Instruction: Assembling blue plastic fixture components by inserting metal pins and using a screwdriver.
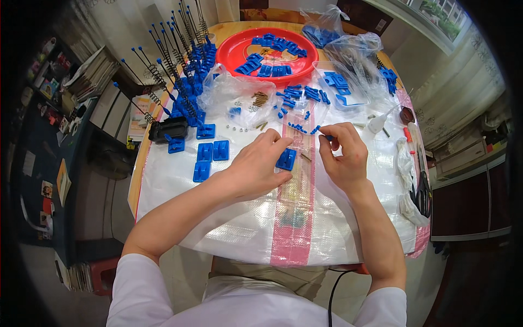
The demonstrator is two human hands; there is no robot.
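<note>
My left hand (259, 162) reaches in over the table, thumb and forefinger closed about the sides of a blue plastic bracket (286, 159) lying on the sheet. To its right, my right hand (347, 153) pinches a small dark blue piece (329, 138), mostly hidden by the fingertips. A brass-coloured pin (306, 157) lies between the two hands. Just beyond them sits a row of tiny blue parts (297, 127). Several blue brackets (220, 150) rest left of my left hand.
A red basin (229, 60) with blue parts stands at the back. Blue pieces with tall black springs (188, 90) crowd the left. Plastic bags (354, 49) lie at the far right. Brass pins (260, 98) are in the middle, scissors (423, 193) and a glue bottle (377, 124) on the right.
</note>
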